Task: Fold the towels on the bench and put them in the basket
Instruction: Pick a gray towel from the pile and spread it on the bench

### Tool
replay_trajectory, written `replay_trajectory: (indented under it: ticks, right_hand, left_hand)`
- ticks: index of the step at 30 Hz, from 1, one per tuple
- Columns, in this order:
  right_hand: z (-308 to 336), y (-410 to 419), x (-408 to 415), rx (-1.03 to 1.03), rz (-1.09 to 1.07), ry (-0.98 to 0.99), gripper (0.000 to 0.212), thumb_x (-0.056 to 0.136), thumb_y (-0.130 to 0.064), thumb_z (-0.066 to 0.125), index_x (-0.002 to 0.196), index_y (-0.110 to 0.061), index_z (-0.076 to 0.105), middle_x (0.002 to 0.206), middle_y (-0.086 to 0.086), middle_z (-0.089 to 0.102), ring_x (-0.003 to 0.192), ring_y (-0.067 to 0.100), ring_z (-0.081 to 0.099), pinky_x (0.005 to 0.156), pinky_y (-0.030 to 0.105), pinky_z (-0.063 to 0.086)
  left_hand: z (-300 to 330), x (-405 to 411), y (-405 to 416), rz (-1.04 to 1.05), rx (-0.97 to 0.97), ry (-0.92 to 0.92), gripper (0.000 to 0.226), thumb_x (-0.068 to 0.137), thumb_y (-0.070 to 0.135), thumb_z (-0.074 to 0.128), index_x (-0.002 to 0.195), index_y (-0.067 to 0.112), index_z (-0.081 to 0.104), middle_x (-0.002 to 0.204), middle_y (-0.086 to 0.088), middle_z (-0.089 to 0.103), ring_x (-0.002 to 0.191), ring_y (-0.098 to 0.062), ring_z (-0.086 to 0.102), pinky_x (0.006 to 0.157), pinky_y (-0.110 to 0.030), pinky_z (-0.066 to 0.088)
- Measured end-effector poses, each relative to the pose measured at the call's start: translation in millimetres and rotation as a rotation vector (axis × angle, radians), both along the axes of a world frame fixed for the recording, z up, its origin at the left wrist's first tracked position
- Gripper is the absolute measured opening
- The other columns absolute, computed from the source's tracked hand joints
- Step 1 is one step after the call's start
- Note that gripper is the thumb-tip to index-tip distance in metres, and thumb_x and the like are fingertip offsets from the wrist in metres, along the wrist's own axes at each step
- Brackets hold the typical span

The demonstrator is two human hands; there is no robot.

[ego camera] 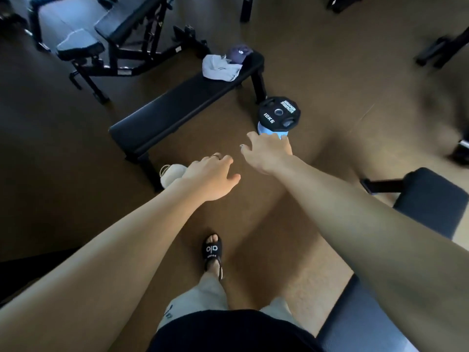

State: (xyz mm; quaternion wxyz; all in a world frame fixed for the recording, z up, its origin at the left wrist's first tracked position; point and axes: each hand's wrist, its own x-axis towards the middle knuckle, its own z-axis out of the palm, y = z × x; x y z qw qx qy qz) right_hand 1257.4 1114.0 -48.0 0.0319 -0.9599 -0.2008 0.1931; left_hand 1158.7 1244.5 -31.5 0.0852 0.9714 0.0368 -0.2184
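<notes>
Your pale grey crumpled towel (221, 67) lies at the far end of the long black padded desk (177, 107), well ahead of both hands. Your right hand (269, 151) is nearer; left hand (212, 177) trails. Both are loose-fingered, holding nothing.

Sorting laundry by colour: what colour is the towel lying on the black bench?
Pale grey-white towel, crumpled at the bench's far end; head view.

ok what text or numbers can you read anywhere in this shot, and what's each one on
"10KG": on the black weight plate beside the flat bench.
"alo": on the strap of the black slide sandal.
Plate's brand block near its top: too blurred to read.
Small word under "alo": too small to read.
</notes>
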Motion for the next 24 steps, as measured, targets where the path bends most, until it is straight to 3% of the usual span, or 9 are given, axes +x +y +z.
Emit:
replay_trajectory:
  ticks: [5,13,24]
  right_hand:
    - [-3,45,114,-0.036,-0.039,-0.022,0.053,0.107,-0.049,0.026,0.149,-0.021,0.042,0.145,0.010,0.054,0.136,0.033,0.045,0.117,0.052,0.026]
    - [-4,62,293,-0.008,-0.079,-0.015,0.054,0.107,-0.049,0.026,0.151,-0.021,0.040,0.149,0.011,0.052,0.139,0.035,0.042,0.118,0.053,0.025]
    - [-25,90,543,-0.073,0.148,0.025,0.053,0.108,-0.045,0.024,0.148,-0.017,0.044,0.144,0.012,0.055,0.136,0.036,0.045,0.115,0.053,0.027]
  left_hand:
    - [-5,122,55,-0.037,-0.019,0.010,0.059,0.105,0.052,0.037,0.154,0.019,0.036,0.154,-0.009,0.043,0.133,-0.031,0.050,0.105,-0.046,0.045]
    - [-3,308,73,-0.083,-0.027,0.022,0.058,0.105,0.052,0.037,0.154,0.019,0.035,0.154,-0.009,0.042,0.136,-0.031,0.047,0.107,-0.047,0.043]
    - [-22,517,87,0.151,-0.017,0.041,0.059,0.105,0.052,0.040,0.154,0.020,0.036,0.154,-0.008,0.043,0.132,-0.029,0.052,0.104,-0.046,0.047]
